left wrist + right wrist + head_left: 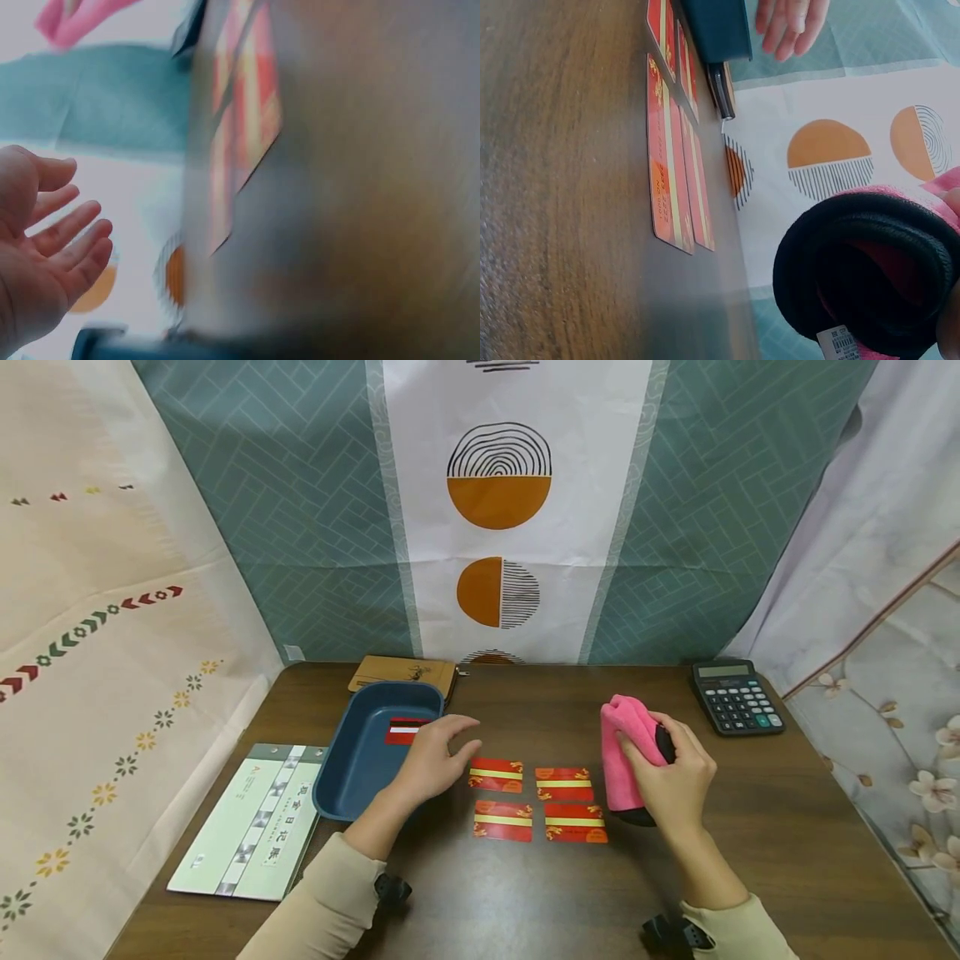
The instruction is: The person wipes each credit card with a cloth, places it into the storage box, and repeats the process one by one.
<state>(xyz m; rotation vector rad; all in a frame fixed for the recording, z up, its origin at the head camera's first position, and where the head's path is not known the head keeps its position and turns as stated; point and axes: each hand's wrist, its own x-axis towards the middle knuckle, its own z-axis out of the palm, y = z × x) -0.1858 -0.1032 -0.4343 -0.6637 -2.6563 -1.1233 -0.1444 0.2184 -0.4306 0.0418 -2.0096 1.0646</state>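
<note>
My right hand [678,772] grips a rolled pink cloth [624,760] with black edging, held over the right part of the table. In the right wrist view the black rolled end of that cloth [802,270] faces the camera, with a white label on it. My left hand [433,762] hovers by the right side of a blue tray [336,785], its fingers relaxed and holding nothing. Several red cards [502,821] with gold stripes lie in two rows between the hands. Inside the tray is another red card [401,732], with a black and a white stripe, partly hidden by the left hand.
A pale green booklet [247,822] lies left of the tray. Behind the tray is a brown zipped notebook or wallet [405,670]. A black calculator [737,697] stands at the back right of the brown wooden table [510,902]. Patterned cloths hang around the table.
</note>
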